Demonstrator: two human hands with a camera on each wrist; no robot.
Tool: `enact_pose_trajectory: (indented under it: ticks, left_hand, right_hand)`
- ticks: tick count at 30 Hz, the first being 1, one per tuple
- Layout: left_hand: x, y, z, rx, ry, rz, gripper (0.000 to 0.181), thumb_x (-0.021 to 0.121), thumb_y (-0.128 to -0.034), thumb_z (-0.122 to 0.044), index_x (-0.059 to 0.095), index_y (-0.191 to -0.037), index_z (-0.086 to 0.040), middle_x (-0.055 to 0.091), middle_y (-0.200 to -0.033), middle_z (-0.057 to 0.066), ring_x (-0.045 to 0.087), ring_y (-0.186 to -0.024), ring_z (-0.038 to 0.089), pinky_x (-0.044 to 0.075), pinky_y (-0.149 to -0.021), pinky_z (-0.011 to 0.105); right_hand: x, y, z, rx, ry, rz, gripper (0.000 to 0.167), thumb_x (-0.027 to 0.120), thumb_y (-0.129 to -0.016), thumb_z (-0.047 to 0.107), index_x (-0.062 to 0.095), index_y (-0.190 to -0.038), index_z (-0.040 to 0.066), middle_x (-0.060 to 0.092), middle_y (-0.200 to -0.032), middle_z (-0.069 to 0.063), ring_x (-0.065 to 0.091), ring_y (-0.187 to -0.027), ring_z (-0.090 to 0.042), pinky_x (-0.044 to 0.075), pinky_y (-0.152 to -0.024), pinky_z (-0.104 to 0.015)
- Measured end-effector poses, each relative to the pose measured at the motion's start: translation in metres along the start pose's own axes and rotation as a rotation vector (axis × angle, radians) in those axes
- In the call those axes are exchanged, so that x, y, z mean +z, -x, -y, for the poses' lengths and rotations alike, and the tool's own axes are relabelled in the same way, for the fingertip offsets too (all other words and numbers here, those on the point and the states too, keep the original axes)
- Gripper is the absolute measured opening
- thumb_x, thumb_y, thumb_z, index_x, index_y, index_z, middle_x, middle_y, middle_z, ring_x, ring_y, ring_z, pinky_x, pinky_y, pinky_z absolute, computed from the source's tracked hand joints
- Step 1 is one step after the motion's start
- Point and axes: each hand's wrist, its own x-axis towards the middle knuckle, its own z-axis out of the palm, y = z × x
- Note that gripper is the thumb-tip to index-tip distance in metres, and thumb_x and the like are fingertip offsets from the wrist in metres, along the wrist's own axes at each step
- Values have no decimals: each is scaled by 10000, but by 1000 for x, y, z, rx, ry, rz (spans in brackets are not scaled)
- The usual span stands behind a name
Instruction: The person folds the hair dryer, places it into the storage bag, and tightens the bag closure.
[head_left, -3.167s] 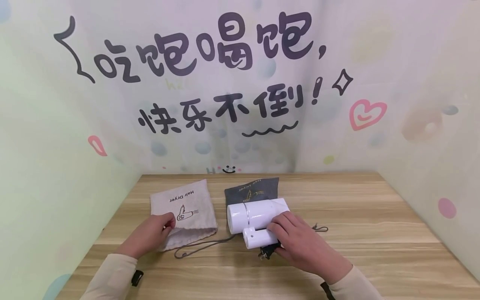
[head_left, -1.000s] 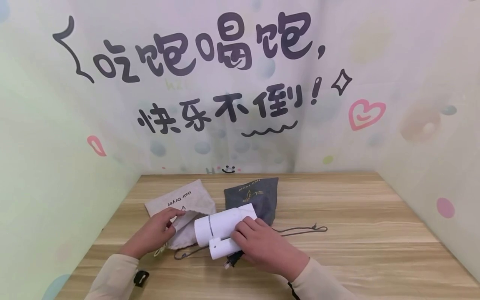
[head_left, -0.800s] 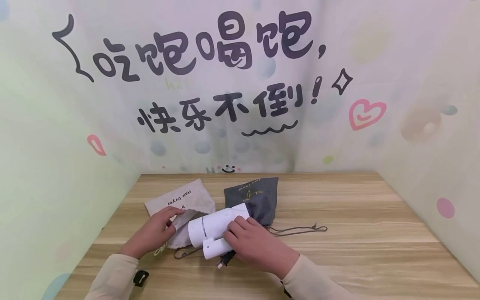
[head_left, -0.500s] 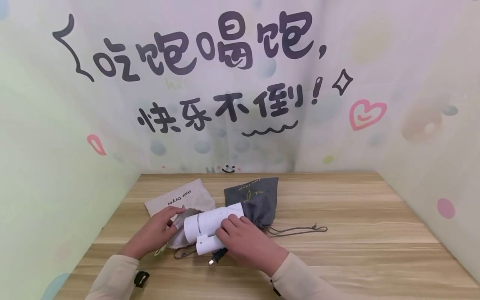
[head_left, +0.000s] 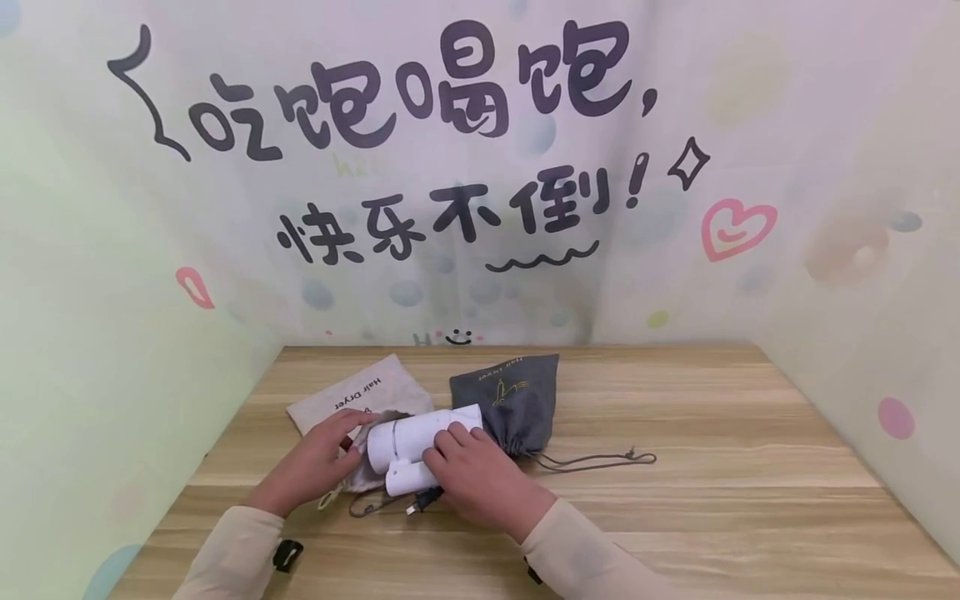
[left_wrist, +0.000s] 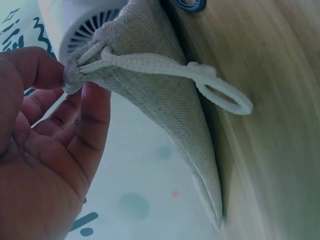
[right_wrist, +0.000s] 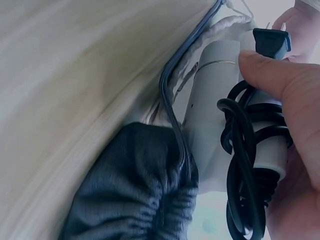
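My left hand (head_left: 309, 460) pinches the mouth edge of a beige drawstring bag (head_left: 360, 385) printed "Hair Dryer". In the left wrist view, thumb and fingers hold the cloth rim, and a white drawstring (left_wrist: 145, 62) loops from it. My right hand (head_left: 487, 482) grips a white hair dryer (head_left: 427, 435), its handle folded alongside the barrel. The dryer's vented end (left_wrist: 97, 22) is at the bag's opening; how far inside it reaches is hard to tell. In the right wrist view, a black power cord (right_wrist: 242, 160) is wound round the handle, with its plug (right_wrist: 272, 42) near my thumb.
A dark grey drawstring bag (head_left: 517, 408) lies behind the right hand, gathered at its mouth. Its grey cords (head_left: 600, 458) trail to the right and left over the wooden table (head_left: 720, 500). Printed cloth walls (head_left: 465, 292) stand at the back and sides.
My right hand has carried the hair dryer leftward from in front of the grey bag to the beige bag's mouth. The left hand has lifted that bag's rim, opening it.
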Motion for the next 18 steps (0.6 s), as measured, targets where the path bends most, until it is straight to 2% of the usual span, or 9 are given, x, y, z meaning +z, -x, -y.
enact_pose_trajectory:
  ticks: [8,14,18]
  left_hand:
    - [3,-2,3,32,-48,-16,437,632,-824,62,611,-1260,46,617,-1210,130,593,-854,121,528,-734,295]
    - [3,0,3,9,-47,-18,464,623,-810,75,608,-1273,53,602,-1230,144,591,-827,109,525,-724,294]
    - [4,1,0,4,-52,-22,470,632,-809,80,608,-1278,53,597,-1241,146,595,-842,114,523,-730,284]
  right_hand:
    - [6,-11,10,24,-20,24,442,794,-808,444,570,-1049,150,525,-995,-6,461,-905,-186,404,-691,-288]
    - [9,-16,16,54,-1,58,454,772,-817,487,584,-1065,157,536,-999,-7,465,-898,-183,400,-680,-281]
    - [10,-18,19,83,-9,53,480,769,-813,506,582,-1073,149,531,-988,-12,466,-898,-189,403,-679,-291]
